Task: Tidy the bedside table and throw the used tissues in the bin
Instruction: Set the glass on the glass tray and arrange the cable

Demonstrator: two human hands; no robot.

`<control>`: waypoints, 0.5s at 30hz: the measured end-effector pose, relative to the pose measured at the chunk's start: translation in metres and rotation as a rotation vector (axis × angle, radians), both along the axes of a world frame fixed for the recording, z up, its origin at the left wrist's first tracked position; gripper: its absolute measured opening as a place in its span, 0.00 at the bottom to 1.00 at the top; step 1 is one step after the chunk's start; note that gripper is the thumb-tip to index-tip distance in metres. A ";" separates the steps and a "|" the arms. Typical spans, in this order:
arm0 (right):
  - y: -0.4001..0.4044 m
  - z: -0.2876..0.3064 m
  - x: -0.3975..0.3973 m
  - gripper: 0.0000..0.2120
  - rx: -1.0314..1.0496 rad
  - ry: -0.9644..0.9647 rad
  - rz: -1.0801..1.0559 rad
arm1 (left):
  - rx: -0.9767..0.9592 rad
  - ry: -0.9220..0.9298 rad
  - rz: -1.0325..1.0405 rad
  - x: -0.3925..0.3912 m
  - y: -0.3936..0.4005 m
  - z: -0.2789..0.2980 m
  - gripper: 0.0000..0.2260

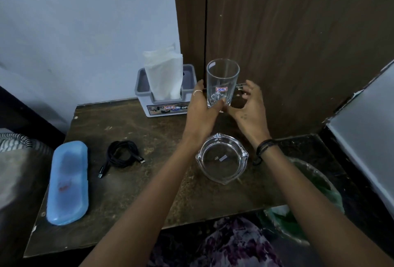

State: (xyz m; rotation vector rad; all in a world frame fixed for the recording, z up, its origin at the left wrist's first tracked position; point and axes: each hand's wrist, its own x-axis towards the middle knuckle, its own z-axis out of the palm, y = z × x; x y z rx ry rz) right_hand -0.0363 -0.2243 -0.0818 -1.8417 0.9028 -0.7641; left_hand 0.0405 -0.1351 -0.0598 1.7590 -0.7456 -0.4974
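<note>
— Where is the drinking glass (222,83) held?

— Upright at the far edge of the bedside table (136,181), gripped near its base by the left hand (201,106). The right hand (249,106) is spread open just beside it.

— And the tissues?

— One tissue (165,74) is seen standing in the grey tissue holder (147,96), left of the glass. The green-lined bin (315,198) is seen right of the table.

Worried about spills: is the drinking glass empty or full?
Empty: the drinking glass stands upright, clear to its base, with no liquid line.

Left hand (201,104) grips upright glass (222,84); right hand (249,104) spread beside it.
</note>
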 end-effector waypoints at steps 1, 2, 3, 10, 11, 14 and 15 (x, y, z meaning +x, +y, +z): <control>-0.005 -0.003 0.005 0.41 0.025 0.013 0.048 | -0.019 0.029 -0.005 0.001 -0.007 0.000 0.30; -0.009 -0.005 0.011 0.39 0.033 0.020 0.097 | -0.039 0.038 -0.008 0.004 -0.013 -0.001 0.30; -0.012 -0.007 0.016 0.36 0.030 0.022 0.139 | -0.046 0.034 -0.005 0.005 -0.019 -0.001 0.29; -0.015 -0.005 0.028 0.23 -0.024 -0.012 0.081 | -0.058 -0.011 0.124 0.004 -0.032 -0.007 0.27; -0.015 -0.005 0.024 0.24 -0.042 -0.018 0.073 | -0.056 -0.015 0.130 0.002 -0.029 -0.005 0.27; -0.007 0.005 0.006 0.25 -0.075 -0.083 0.052 | -0.113 -0.053 0.100 -0.011 -0.013 0.011 0.29; -0.003 0.012 -0.003 0.27 -0.059 -0.124 0.067 | -0.147 -0.059 0.087 -0.015 -0.006 0.017 0.28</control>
